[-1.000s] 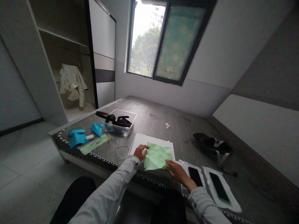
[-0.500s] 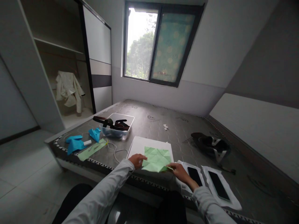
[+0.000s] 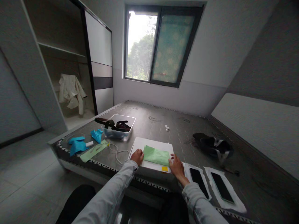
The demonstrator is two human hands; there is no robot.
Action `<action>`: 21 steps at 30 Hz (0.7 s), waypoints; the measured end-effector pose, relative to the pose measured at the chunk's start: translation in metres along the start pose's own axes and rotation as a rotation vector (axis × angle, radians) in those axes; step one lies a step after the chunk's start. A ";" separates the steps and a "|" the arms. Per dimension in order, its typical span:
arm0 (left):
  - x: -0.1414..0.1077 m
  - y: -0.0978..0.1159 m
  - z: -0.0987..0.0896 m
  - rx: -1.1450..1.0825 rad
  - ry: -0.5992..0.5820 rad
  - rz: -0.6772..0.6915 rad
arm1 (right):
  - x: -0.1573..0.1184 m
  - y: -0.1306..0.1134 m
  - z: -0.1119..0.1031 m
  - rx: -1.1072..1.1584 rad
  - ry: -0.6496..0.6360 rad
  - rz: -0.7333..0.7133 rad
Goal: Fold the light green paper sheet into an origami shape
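Paper sheet (image 3: pixel 156 155), green and folded into a band, lies on a white box (image 3: pixel 140 143), between the two hands. Left hand (image 3: pixel 137 156): fingers bent at the sheet's left end. Right hand (image 3: pixel 177 167): fingers bent at its right end, obscuring part of the box edge. Pinching cannot be confirmed for either. Yellow patch (image 3: pixel 164 168): near the sheet's front edge. White cable (image 3: pixel 118 154): left of the box.

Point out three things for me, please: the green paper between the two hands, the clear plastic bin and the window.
Green paper (image 3: pixel 156 156): head view, middle of the folded sheet.
Clear plastic bin (image 3: pixel 117 134): head view, near side wall.
Window (image 3: pixel 174 49): head view, its greenish pane.
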State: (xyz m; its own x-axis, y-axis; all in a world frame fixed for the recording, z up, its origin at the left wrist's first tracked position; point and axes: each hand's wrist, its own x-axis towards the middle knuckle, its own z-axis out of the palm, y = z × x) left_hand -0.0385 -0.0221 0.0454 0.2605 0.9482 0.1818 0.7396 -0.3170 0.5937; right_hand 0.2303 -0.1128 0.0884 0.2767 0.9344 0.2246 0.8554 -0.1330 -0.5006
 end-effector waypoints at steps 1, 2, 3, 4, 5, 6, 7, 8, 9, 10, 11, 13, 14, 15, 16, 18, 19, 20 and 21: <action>0.000 0.001 0.000 0.010 -0.004 -0.008 | -0.002 -0.004 0.000 -0.047 0.031 -0.050; -0.001 0.002 0.000 0.018 -0.008 -0.016 | -0.004 -0.009 0.001 -0.105 0.049 -0.122; -0.002 0.003 0.000 0.024 -0.012 -0.022 | -0.007 -0.015 0.003 -0.168 0.042 -0.214; -0.003 0.004 -0.001 0.028 -0.015 -0.028 | -0.010 -0.022 0.006 -0.218 0.005 -0.301; -0.004 0.006 -0.002 0.033 -0.019 -0.032 | -0.012 -0.028 0.010 -0.251 -0.052 -0.366; -0.005 0.008 -0.004 0.041 -0.023 -0.037 | -0.015 -0.035 0.014 -0.268 -0.114 -0.407; -0.007 0.010 -0.006 0.054 -0.030 -0.042 | -0.017 -0.042 0.019 -0.280 -0.176 -0.426; -0.008 0.012 -0.007 0.074 -0.041 -0.048 | -0.019 -0.048 0.025 -0.288 -0.245 -0.423; -0.009 0.013 -0.009 0.099 -0.058 -0.058 | -0.021 -0.054 0.030 -0.292 -0.320 -0.410; -0.010 0.015 -0.011 0.126 -0.079 -0.063 | -0.023 -0.058 0.034 -0.297 -0.388 -0.391; -0.011 0.016 -0.013 0.151 -0.099 -0.066 | -0.025 -0.060 0.038 -0.300 -0.442 -0.372; -0.011 0.018 -0.014 0.184 -0.132 -0.057 | -0.027 -0.060 0.040 -0.310 -0.491 -0.343; -0.011 0.018 -0.015 0.193 -0.142 -0.048 | -0.027 -0.057 0.040 -0.319 -0.485 -0.330; -0.011 0.018 -0.015 0.199 -0.148 -0.039 | -0.026 -0.052 0.038 -0.335 -0.470 -0.311; -0.011 0.019 -0.015 0.203 -0.153 -0.030 | -0.025 -0.045 0.036 -0.358 -0.451 -0.282; -0.011 0.019 -0.015 0.212 -0.160 -0.016 | -0.021 -0.027 0.032 -0.416 -0.404 -0.212; -0.012 0.019 -0.014 0.217 -0.161 -0.005 | -0.019 -0.017 0.029 -0.444 -0.377 -0.180; -0.012 0.019 -0.014 0.223 -0.161 0.008 | -0.018 -0.008 0.027 -0.470 -0.359 -0.157; -0.013 0.019 -0.014 0.227 -0.160 0.025 | -0.016 0.000 0.025 -0.498 -0.335 -0.138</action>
State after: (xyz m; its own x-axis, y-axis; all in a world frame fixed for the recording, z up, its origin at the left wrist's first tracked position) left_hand -0.0367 -0.0398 0.0653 0.3614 0.9307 0.0573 0.8472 -0.3534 0.3967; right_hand 0.2152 -0.1197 0.0638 0.0652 0.9963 -0.0560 0.9977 -0.0663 -0.0173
